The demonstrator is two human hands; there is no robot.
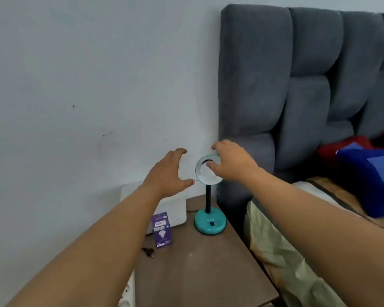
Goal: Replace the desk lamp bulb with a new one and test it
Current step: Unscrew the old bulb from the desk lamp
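Observation:
A teal desk lamp stands on a brown bedside table (208, 269), with a round base (210, 222), a black stem and a tilted round shade (205, 173) that faces me. My right hand (233, 162) rests on the shade's upper right rim, thumb inside the shade near the socket; whether a bulb sits there is hidden. My left hand (167, 173) hovers open just left of the shade, not touching it. A purple bulb box (161, 230) stands upright left of the base.
A white box (175, 209) sits against the wall behind the purple box. A black plug (148, 251) lies on the table's left edge; a white power strip (127, 293) shows below. A grey padded headboard (297, 89) and bed with pillows flank the right.

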